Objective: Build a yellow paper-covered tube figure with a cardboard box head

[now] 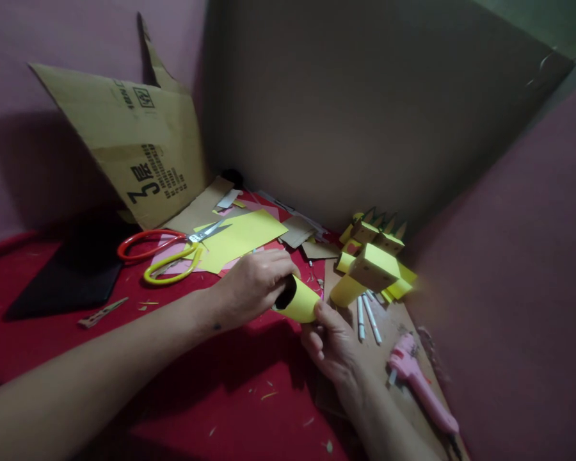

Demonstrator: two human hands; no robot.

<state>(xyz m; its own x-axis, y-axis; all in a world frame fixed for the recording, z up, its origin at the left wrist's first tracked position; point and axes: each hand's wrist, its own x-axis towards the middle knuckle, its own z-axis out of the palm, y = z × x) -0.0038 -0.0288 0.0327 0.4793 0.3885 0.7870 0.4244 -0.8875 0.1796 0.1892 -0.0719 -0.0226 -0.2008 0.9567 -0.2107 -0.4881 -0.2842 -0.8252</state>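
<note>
The yellow paper tube (303, 304) is held in the air above the red cloth (254, 416), between the two hands, with its dark opening toward the left. The left hand (256, 288) is mostly closed, its fingers curled over the tube's left end; the fingertips seem to grip the rim, though the shadow there hides their exact hold. The right hand (333, 346) is partly closed, its thumb on the tube's right end and its fingers bent beneath

Left of the hands, the scissors (199, 235), with one red and one yellow handle, lie with blades apart over a yellow sheet (254, 234). Farther left is a black flat item (67, 282), with a small clip-like piece (103, 314) on its near right side. A printed cardboard piece (163, 128) stands at the far left

To the right, a brown board (406, 416) bears a pink glue gun (420, 381) on its near part. White sticks (372, 320) lie farther along it, near yellow paper boxes (375, 264) at the far right
</note>
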